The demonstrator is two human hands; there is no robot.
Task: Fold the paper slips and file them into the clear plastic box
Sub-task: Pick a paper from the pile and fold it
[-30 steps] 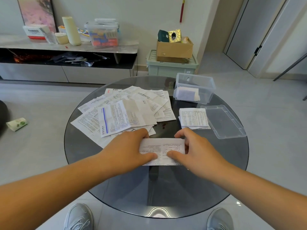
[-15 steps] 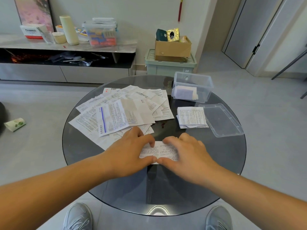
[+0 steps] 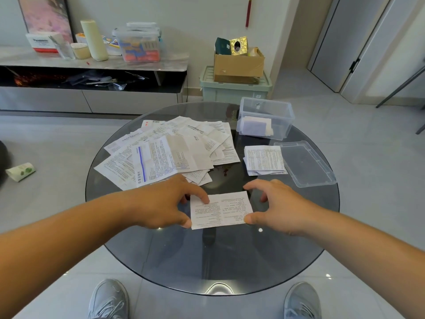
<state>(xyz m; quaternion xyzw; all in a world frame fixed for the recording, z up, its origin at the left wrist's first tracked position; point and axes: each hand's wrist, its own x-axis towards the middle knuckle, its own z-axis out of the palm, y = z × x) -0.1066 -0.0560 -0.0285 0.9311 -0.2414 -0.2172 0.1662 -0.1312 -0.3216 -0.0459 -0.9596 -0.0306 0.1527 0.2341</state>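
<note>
A folded paper slip (image 3: pixel 220 209) with printed text lies flat on the round glass table (image 3: pixel 207 261) in front of me. My left hand (image 3: pixel 161 203) holds its left edge, index finger on top and thumb at the lower left corner. My right hand (image 3: pixel 280 206) arches beside the right edge; only its thumb touches the lower right corner. The clear plastic box (image 3: pixel 281 125) stands lidless at the table's far right with a few folded slips inside. A small stack of folded slips (image 3: pixel 264 158) lies in front of it.
A spread pile of unfolded slips (image 3: pixel 170 150) covers the table's far left. The box's clear lid (image 3: pixel 305 164) lies at the right edge. Behind are a low cabinet (image 3: pixel 92 97), a green crate (image 3: pixel 234 88) with a cardboard box, and my shoes below the table.
Both hands have moved apart from the slip's middle to its two ends. The right hand's fingers have lifted off the paper, and the slip now shows wider between the hands.
</note>
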